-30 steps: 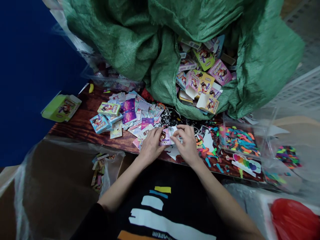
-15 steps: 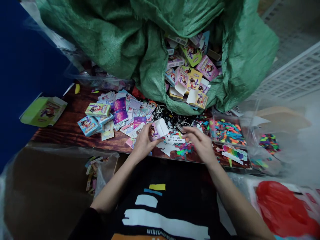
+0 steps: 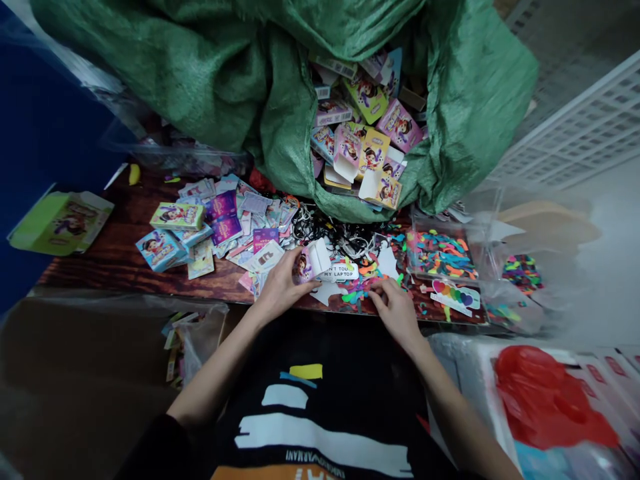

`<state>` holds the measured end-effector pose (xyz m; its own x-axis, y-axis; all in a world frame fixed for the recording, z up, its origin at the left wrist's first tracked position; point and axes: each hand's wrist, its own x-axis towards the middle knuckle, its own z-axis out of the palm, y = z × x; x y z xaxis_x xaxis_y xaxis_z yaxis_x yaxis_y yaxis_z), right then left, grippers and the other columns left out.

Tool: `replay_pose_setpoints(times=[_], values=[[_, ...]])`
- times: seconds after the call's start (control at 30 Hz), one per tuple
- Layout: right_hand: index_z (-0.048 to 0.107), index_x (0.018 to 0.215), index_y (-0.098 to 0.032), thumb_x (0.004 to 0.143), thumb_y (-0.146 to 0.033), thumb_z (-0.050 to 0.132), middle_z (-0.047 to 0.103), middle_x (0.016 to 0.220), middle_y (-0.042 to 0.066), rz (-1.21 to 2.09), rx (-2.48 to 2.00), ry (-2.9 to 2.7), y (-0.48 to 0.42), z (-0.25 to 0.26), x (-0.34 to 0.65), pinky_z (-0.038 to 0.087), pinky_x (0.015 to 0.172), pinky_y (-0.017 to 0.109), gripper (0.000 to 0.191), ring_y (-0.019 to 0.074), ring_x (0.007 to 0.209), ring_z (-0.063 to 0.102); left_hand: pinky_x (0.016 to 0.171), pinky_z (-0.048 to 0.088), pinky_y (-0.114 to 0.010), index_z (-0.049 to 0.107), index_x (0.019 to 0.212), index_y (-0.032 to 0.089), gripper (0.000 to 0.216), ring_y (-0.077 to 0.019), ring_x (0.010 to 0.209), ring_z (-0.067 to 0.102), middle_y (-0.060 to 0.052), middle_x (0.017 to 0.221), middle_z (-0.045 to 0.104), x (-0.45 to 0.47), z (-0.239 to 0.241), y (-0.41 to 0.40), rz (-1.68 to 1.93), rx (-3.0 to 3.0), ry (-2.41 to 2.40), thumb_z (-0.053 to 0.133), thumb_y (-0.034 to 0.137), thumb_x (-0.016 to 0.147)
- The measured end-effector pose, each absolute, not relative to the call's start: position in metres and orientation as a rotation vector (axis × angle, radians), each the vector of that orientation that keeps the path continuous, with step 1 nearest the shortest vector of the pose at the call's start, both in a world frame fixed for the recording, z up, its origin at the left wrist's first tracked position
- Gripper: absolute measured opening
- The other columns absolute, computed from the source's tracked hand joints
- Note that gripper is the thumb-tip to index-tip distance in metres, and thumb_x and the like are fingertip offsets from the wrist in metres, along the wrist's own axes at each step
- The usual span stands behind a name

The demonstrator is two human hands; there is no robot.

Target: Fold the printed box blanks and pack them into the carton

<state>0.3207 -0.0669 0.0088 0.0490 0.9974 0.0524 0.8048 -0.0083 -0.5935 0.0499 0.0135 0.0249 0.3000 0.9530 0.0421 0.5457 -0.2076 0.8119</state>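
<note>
My left hand [image 3: 281, 283] grips a small purple card box [image 3: 309, 261], its white end flap standing open toward the right. Fingertips of my right hand [image 3: 393, 303] are pinched together over a heap of small bright rubbery pieces [image 3: 356, 293] by the table's front edge; what is between them is too small to make out. Between the hands lies a white sticker [image 3: 341, 271] lettered about a laptop. Behind it is a tangle of black and white cords [image 3: 333, 230]. Left of the box spread loose cards and stickers [image 3: 255, 203], with several closed boxes [image 3: 163, 248] beside them.
A green woven sack [image 3: 280, 133] full of small boxes [image 3: 373, 150] leans over the table's back. On the right stand a clear tray of coloured pieces [image 3: 443, 253] and a rainbow heart sticker [image 3: 455, 297]. An open green box [image 3: 65, 223] lies far left; a red bag [image 3: 545, 393] is lower right.
My right hand has come down from beside the cords to the coloured pieces near the front edge, its fingers drawing together. My left hand keeps its hold on the box. The view has shifted slightly.
</note>
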Motion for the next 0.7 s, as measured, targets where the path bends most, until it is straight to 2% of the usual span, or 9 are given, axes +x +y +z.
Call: replay_pose_setpoints(times=[0.17,0.27,0.37,0.47,0.53,0.63,0.7], values=[[0.067,0.106,-0.025,0.095,-0.031,0.047,0.064,0.096,0.008,0.578,-1.704,-2.026,-0.072,0.004,0.302,0.047,0.066,0.033,0.023,0.0234,0.084,0.062,0.099,0.049,-0.041,0.045,0.134,0.019,0.071,-0.0278,0.118,0.06,-0.01,0.13,0.06,0.047,0.026,0.012,0.713,1.873,1.342,0.08,0.032,0.074],[0.067,0.09,-0.025,0.096,-0.03,0.045,0.062,0.089,0.007,0.589,-1.714,-2.053,-0.066,0.001,0.299,0.044,0.062,0.032,0.024,0.0221,0.078,0.06,0.099,0.049,-0.04,0.045,0.136,0.02,0.071,-0.0275,0.118,0.059,-0.01,0.131,0.059,0.043,0.026,0.011,0.704,1.889,1.334,0.079,0.032,0.075],[0.062,0.074,-0.023,0.094,-0.033,0.048,0.059,0.081,0.005,0.664,-1.704,-1.894,-0.055,0.005,0.299,0.044,0.065,0.032,0.027,0.0209,0.075,0.056,0.098,0.05,-0.04,0.045,0.136,0.021,0.07,-0.0275,0.117,0.06,-0.01,0.131,0.06,0.039,0.024,0.01,0.7,1.896,1.345,0.078,0.032,0.075],[0.06,0.069,-0.022,0.085,-0.044,0.062,0.057,0.073,0.002,0.843,-1.673,-1.556,-0.042,0.015,0.303,0.044,0.064,0.032,0.028,0.019,0.069,0.054,0.098,0.05,-0.041,0.046,0.135,0.02,0.069,-0.0279,0.117,0.06,-0.011,0.131,0.06,0.034,0.024,0.01,0.709,1.872,1.366,0.079,0.032,0.075],[0.06,0.067,-0.022,0.074,-0.05,0.073,0.056,0.066,0.0,1.037,-1.652,-1.272,-0.036,0.021,0.307,0.04,0.055,0.029,0.031,0.015,0.057,0.048,0.098,0.05,-0.041,0.046,0.135,0.019,0.069,-0.0283,0.117,0.06,-0.011,0.131,0.06,0.032,0.025,0.01,0.706,1.848,1.375,0.078,0.033,0.075],[0.059,0.067,-0.021,0.061,-0.05,0.081,0.054,0.056,-0.004,1.282,-1.61,-0.921,-0.033,0.027,0.309,0.029,0.043,0.024,0.037,0.0092,0.045,0.038,0.099,0.049,-0.043,0.046,0.135,0.019,0.069,-0.0286,0.119,0.059,-0.012,0.131,0.06,0.031,0.027,0.01,0.704,1.837,1.372,0.078,0.033,0.075],[0.058,0.067,-0.021,0.058,-0.047,0.084,0.056,0.053,-0.004,1.353,-1.59,-0.814,-0.035,0.029,0.308,0.027,0.04,0.022,0.038,0.0089,0.043,0.04,0.1,0.049,-0.043,0.045,0.135,0.019,0.069,-0.0288,0.12,0.059,-0.012,0.132,0.059,0.03,0.029,0.01,0.71,1.842,1.366,0.078,0.033,0.076]])
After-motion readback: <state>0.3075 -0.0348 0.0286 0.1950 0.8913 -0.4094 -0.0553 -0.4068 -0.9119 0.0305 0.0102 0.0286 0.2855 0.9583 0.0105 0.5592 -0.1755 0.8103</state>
